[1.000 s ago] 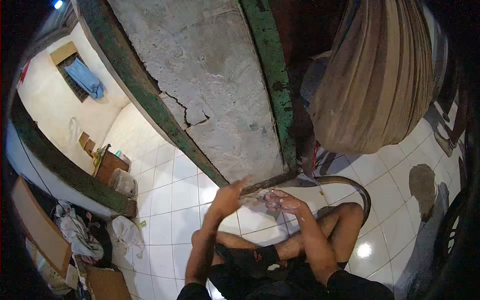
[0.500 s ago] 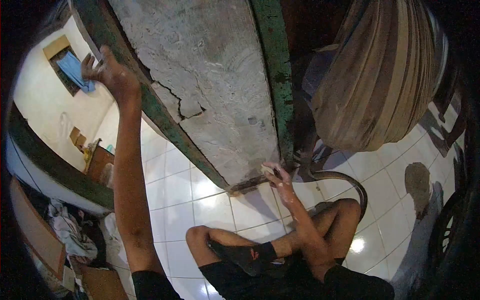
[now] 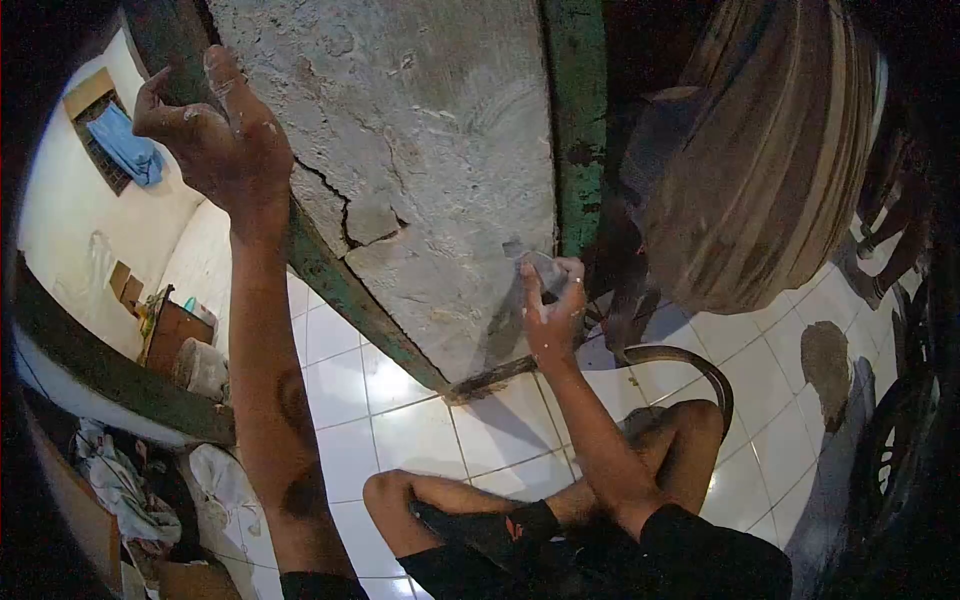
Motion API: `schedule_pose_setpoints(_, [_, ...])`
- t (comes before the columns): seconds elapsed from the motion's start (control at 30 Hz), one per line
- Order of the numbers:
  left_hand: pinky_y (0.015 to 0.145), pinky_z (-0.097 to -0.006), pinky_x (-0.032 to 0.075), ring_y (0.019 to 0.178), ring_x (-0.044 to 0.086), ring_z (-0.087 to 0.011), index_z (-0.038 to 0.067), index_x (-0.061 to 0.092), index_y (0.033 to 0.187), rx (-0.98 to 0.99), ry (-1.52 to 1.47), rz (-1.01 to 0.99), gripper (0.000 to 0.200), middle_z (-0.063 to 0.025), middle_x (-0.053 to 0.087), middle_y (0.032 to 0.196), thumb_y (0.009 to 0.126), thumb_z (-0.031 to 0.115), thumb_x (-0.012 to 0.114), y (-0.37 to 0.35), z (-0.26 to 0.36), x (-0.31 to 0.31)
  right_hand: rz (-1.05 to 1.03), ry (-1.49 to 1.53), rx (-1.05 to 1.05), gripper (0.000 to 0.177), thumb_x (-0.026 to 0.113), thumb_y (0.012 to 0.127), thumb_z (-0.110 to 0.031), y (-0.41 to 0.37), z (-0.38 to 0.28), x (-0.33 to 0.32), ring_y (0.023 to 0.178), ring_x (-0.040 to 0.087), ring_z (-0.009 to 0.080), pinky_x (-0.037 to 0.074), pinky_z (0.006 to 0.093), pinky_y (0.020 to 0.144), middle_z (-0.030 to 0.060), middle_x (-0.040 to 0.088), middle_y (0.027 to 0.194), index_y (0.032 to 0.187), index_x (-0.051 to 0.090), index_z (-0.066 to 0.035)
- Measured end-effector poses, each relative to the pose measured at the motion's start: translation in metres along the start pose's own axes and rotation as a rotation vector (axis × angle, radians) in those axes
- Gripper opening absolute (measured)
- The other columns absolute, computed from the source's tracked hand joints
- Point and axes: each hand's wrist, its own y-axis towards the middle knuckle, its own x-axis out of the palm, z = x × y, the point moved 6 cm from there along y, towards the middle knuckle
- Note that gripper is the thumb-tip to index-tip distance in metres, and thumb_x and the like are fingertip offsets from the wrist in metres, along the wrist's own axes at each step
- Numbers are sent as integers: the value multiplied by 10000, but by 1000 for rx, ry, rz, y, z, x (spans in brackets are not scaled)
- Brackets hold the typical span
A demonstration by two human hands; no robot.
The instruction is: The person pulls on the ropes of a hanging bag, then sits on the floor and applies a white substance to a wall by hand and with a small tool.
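Note:
A grey plastered wall panel [image 3: 450, 130], rough and cracked on its left side, stands between two green wooden posts. My right hand [image 3: 553, 315], whitened with dust, is up against its lower right part. Thumb and fingers there pinch a small pale flat piece [image 3: 541, 258], mostly hidden by the fingertips, so I cannot tell its kind. At the upper left, my left hand [image 3: 235, 145] is raised in front of the left green post [image 3: 330, 285], fingers apart and bent, white specks on the skin. Nothing shows between its fingers.
A striped brown cloth [image 3: 765, 190] hangs at the right, beside the right green post [image 3: 580, 130]. Below it a dark curved tube [image 3: 700, 365] lies on the white tiles [image 3: 415, 445]. Piled cloths [image 3: 125, 480] are at lower left; a wheel [image 3: 890, 440] stands far right.
My right hand has risen from the panel's bottom edge to higher on its surface, still pinching the pale piece. My left hand appears larger and nearer, its fingers more bent. The view has shifted slightly.

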Motion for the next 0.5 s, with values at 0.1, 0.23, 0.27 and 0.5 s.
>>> schedule_pose_setpoints(0.1, [878,-446,380,953,487,-348,28,346,1106,-58,-37,-24,473,-174,404,1036,906,406,550,0,-1,1,101,-38,-180,293,692,845,-174,-1,-14,-3,753,545,235,448,356,706,132,542,825,959,481,-6])
schedule_pose_setpoints(0.23, [915,-427,374,1013,476,-333,-11,332,1159,-136,-101,-23,560,-196,413,1113,907,435,558,-2,4,1,130,3,-250,264,697,832,-114,11,-24,4,750,536,203,442,312,692,99,486,800,900,458,-22])
schedule_pose_setpoints(0.27, [913,-425,376,1011,476,-332,-6,333,1150,-157,-110,-21,554,-194,413,1106,904,434,564,-3,5,1,104,5,-214,261,692,839,-110,9,-19,4,751,504,172,425,296,692,77,476,813,888,449,-28])
schedule_pose_setpoints(0.5, [898,-431,391,1010,466,-335,31,306,1125,-145,-34,-27,557,-196,406,1094,877,432,603,-3,1,1,100,111,-155,275,713,791,-4,5,9,0,727,438,84,400,227,636,8,452,796,785,445,-64])
